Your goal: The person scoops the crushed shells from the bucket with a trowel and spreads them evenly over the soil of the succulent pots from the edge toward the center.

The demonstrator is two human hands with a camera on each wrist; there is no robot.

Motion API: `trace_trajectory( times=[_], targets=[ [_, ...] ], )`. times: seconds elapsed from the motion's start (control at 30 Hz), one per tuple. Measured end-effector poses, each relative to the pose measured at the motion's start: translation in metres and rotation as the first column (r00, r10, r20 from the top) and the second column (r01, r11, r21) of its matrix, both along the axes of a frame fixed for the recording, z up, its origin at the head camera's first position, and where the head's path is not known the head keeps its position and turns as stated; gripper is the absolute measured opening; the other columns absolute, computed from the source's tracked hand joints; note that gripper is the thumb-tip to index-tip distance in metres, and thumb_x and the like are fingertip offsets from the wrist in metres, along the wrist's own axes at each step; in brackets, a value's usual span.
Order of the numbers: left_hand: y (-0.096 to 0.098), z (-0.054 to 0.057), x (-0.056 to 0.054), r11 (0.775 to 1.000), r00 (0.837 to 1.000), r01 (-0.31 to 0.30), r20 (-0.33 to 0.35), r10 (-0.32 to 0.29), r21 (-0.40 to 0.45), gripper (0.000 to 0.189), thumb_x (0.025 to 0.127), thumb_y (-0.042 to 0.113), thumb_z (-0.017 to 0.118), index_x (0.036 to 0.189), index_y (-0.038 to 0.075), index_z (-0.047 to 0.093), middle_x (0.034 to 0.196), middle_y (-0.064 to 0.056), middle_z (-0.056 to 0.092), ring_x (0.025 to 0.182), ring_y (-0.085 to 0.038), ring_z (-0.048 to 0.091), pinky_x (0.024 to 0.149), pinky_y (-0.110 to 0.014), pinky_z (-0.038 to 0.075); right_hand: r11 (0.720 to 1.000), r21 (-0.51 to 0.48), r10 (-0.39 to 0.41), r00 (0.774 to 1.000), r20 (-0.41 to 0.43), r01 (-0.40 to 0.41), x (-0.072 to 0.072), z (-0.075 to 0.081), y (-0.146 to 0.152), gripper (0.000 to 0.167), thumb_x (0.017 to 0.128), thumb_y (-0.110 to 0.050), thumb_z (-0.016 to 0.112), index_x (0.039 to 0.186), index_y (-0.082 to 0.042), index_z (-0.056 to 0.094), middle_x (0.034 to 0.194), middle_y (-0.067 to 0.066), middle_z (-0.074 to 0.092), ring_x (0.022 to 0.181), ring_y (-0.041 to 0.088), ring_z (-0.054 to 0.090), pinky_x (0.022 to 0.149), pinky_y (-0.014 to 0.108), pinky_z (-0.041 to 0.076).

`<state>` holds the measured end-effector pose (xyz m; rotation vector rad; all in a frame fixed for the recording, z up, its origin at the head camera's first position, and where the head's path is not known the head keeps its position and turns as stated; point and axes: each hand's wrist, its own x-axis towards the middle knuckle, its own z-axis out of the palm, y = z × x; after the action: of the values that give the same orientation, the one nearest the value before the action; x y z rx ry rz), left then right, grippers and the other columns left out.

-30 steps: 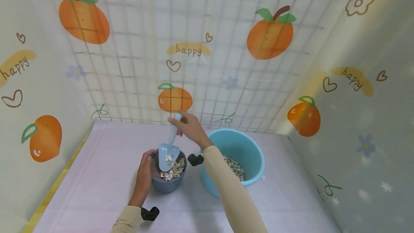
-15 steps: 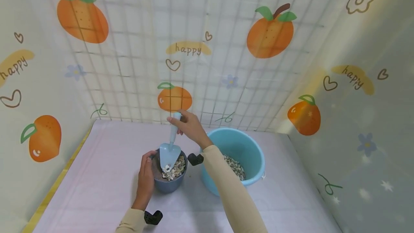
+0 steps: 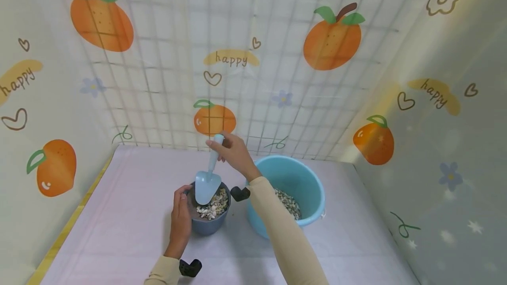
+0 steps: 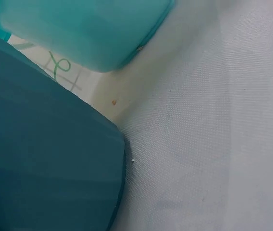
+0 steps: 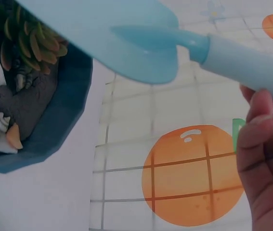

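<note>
My right hand (image 3: pixel 236 154) pinches the pale handle of a light blue hand trowel (image 3: pixel 207 184), raised at its top end. The blade slants down over a dark blue-grey flower pot (image 3: pixel 207 227), and no material shows on it. Inside the pot lie dark soil and a heap of shells and pebbles (image 3: pixel 214 206). A green, red-tipped succulent (image 5: pixel 32 41) shows there in the right wrist view. My left hand (image 3: pixel 181 221) holds the pot's left side, fingers curved round it near the rim. The left wrist view shows the pot's outer wall but no fingers.
A light blue bucket (image 3: pixel 314 179) with grey gravel (image 3: pixel 288 203) stands right of the pot, partly behind my right forearm. Fruit-printed sheeting (image 3: pixel 237 82) over a wire grid rises behind the white-covered table (image 3: pixel 138 179).
The white bits on the trowel blade have slid off onto the heap in the pot, and the blade now looks bare. Both hands stay in nearly the same place.
</note>
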<state>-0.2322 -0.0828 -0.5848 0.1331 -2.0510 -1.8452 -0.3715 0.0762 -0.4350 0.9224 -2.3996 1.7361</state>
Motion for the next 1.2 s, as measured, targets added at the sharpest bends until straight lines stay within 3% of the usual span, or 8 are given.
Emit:
trace_trajectory(
  times=[0.17, 0.37, 0.53, 0.6, 0.77, 0.93, 1.03, 1.2],
  targets=[
    [-0.001, 0.005, -0.001, 0.999, 1.000, 0.026, -0.001, -0.026, -0.024, 0.048, 0.117, 0.039, 0.025, 0.148, 0.010, 0.046, 0.156, -0.009, 0.046, 0.151, -0.027, 0.032, 0.121, -0.050, 0.025, 1.000, -0.009, -0.005, 1.000, -0.001, 0.005, -0.003, 0.001, 0.005, 0.034, 0.100, -0.050, 0.069, 0.102, -0.016, 0.067, 0.077, 0.008, 0.066, 0.065, 0.032, 0.062, 0.064, 0.050, 0.055],
    [-0.003, 0.025, 0.000, 0.998, 0.999, 0.020, -0.040, -0.022, -0.061, 0.048, 0.116, 0.037, 0.031, 0.147, 0.006, 0.052, 0.153, -0.013, 0.051, 0.147, -0.031, 0.038, 0.119, -0.055, 0.028, 0.995, -0.073, -0.068, 0.998, 0.011, 0.069, -0.008, 0.011, 0.019, 0.029, 0.102, -0.040, 0.070, 0.099, -0.012, 0.064, 0.072, 0.012, 0.063, 0.067, 0.038, 0.063, 0.065, 0.041, 0.056],
    [0.010, 0.054, 0.004, 0.994, 0.989, -0.023, -0.150, 0.006, -0.111, 0.042, 0.115, 0.032, 0.038, 0.143, 0.007, 0.058, 0.157, -0.015, 0.045, 0.154, -0.034, 0.025, 0.121, -0.064, 0.003, 0.983, -0.130, -0.131, 0.991, 0.009, 0.131, -0.007, 0.032, 0.043, 0.032, 0.102, -0.040, 0.070, 0.102, -0.009, 0.065, 0.078, 0.011, 0.064, 0.069, 0.038, 0.066, 0.064, 0.037, 0.058],
    [0.019, 0.066, 0.004, 0.990, 0.980, -0.014, -0.198, -0.014, -0.138, 0.041, 0.115, 0.029, 0.039, 0.141, 0.007, 0.060, 0.160, -0.015, 0.042, 0.156, -0.035, 0.019, 0.119, -0.066, -0.006, 0.977, -0.152, -0.150, 0.989, 0.000, 0.148, -0.007, 0.041, 0.055, 0.036, 0.103, -0.041, 0.069, 0.103, -0.005, 0.065, 0.079, 0.012, 0.064, 0.070, 0.039, 0.065, 0.064, 0.036, 0.058],
    [0.040, 0.090, 0.002, 0.980, 0.953, 0.079, -0.276, -0.129, -0.183, 0.040, 0.115, 0.027, 0.039, 0.143, 0.009, 0.060, 0.165, -0.009, 0.036, 0.157, -0.030, 0.014, 0.120, -0.067, 0.009, 0.963, -0.178, -0.210, 0.977, -0.028, 0.202, -0.005, 0.059, 0.089, 0.038, 0.104, -0.039, 0.068, 0.104, -0.001, 0.063, 0.079, 0.015, 0.064, 0.068, 0.033, 0.065, 0.064, 0.033, 0.058],
    [0.061, 0.107, -0.001, 0.958, 0.926, 0.179, -0.291, -0.241, -0.224, 0.041, 0.114, 0.028, 0.041, 0.148, 0.011, 0.057, 0.168, -0.006, 0.029, 0.158, -0.031, 0.010, 0.114, -0.070, 0.025, 0.939, -0.193, -0.295, 0.955, -0.036, 0.283, -0.003, 0.065, 0.119, 0.035, 0.104, -0.039, 0.068, 0.101, -0.005, 0.062, 0.080, 0.014, 0.065, 0.066, 0.027, 0.065, 0.063, 0.030, 0.057],
    [0.074, 0.112, -0.002, 0.940, 0.920, 0.239, -0.254, -0.299, -0.243, 0.044, 0.114, 0.034, 0.042, 0.152, 0.015, 0.054, 0.169, -0.003, 0.025, 0.158, -0.029, 0.009, 0.114, -0.071, 0.026, 0.928, -0.210, -0.323, 0.946, -0.038, 0.308, 0.000, 0.064, 0.133, 0.033, 0.104, -0.038, 0.068, 0.100, -0.006, 0.061, 0.081, 0.014, 0.064, 0.067, 0.025, 0.066, 0.064, 0.030, 0.057],
    [0.092, 0.111, -0.005, 0.908, 0.910, 0.334, -0.166, -0.381, -0.254, 0.051, 0.113, 0.045, 0.041, 0.157, 0.021, 0.048, 0.171, 0.003, 0.018, 0.158, -0.023, 0.007, 0.117, -0.069, 0.020, 0.914, -0.230, -0.351, 0.936, -0.035, 0.334, 0.003, 0.058, 0.156, 0.032, 0.104, -0.036, 0.068, 0.096, -0.006, 0.060, 0.079, 0.013, 0.062, 0.066, 0.026, 0.066, 0.063, 0.030, 0.057]
  ],
)
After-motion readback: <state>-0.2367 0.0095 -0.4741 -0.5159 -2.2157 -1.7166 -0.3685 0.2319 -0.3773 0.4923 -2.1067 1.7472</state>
